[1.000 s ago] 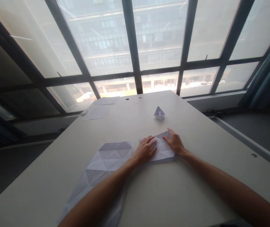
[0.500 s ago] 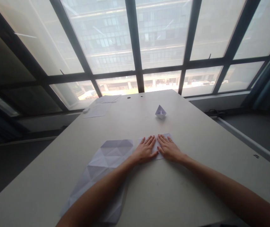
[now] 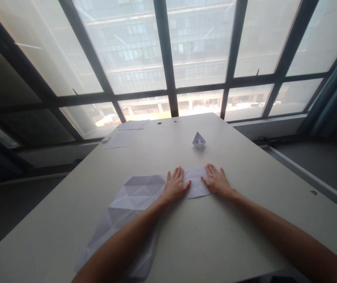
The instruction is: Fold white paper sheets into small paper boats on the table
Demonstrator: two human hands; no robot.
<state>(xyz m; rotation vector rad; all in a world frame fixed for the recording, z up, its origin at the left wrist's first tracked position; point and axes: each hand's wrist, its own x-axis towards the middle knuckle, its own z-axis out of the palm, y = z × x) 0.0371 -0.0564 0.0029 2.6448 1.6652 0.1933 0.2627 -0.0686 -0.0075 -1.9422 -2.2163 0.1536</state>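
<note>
tall windows (image 3: 199, 43) fill the whole far side, bright panes in dark frames! below them stretches the white tabletop (image 3: 203, 236), running right up toward the windows. over on the left, a long creased sheet (image 3: 139, 196), patterned in triangles, passes partly under the left forearm (image 3: 124, 241). farther off, by the far left edge, lie loose papers (image 3: 116, 140). and in the middle, here it is: the folded paper (image 3: 196, 182), flat on the tabletop, creases showing! left hand (image 3: 176, 187) palm down at its left end, grip wide, fingers stretched out; right hand (image 3: 217, 183) palm down over its right end, grip wide too. beyond them, a pointed paper boat (image 3: 198, 142) sits well apart, and smallest of all, a dark round spot (image 3: 159, 123) near the far edge.
</note>
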